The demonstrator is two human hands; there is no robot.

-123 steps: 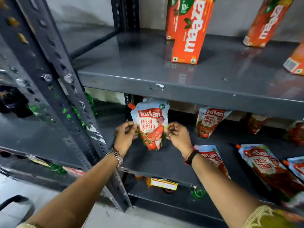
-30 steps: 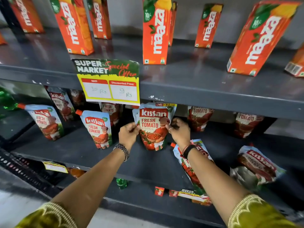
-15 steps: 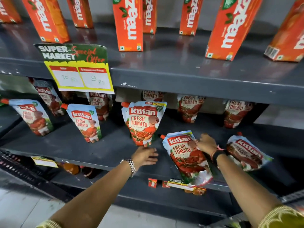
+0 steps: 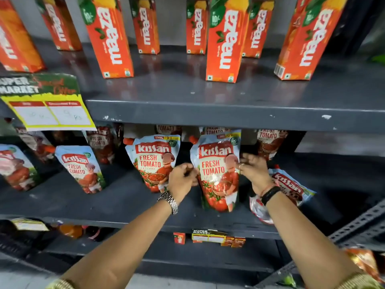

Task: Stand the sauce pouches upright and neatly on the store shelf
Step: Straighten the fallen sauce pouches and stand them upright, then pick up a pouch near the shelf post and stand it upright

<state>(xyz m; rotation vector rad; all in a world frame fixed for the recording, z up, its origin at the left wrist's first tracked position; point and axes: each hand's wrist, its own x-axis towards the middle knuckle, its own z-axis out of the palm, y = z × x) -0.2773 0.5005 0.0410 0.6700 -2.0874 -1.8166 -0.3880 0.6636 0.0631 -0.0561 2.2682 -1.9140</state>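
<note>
Both hands hold one Kissan tomato ketchup pouch (image 4: 216, 174) by its side edges. The left hand (image 4: 181, 180) pinches the left edge in a narrow grip, thumb and fingers closed on the film, and the right hand (image 4: 253, 171) pinches the right edge the same way, a ring showing on one finger. The pouch stands upright with its printed front facing out and its base on the middle shelf (image 4: 104, 205), near the front edge.

Just to its left a second ketchup pouch (image 4: 153, 161) stands upright, partly behind the left hand. Further left a third pouch (image 4: 80, 168) stands leaning slightly, and a fourth pouch (image 4: 15, 166) stands at the picture's left edge. Just right of the held pouch, behind the right wrist, a fallen pouch (image 4: 291, 188) lies tilted on the shelf. More pouches stand in a back row (image 4: 268, 140) in shadow under the upper shelf (image 4: 208, 113).

On the upper shelf, orange Maaza juice cartons (image 4: 224, 40) stand in loose rows. A yellow special-offer price card (image 4: 45, 103) hangs from that shelf's front edge at left. A metal watch (image 4: 168, 202) sits on the left wrist and a black band (image 4: 269, 195) on the right. A small price label (image 4: 208, 236) clings to the middle shelf's front lip.
</note>
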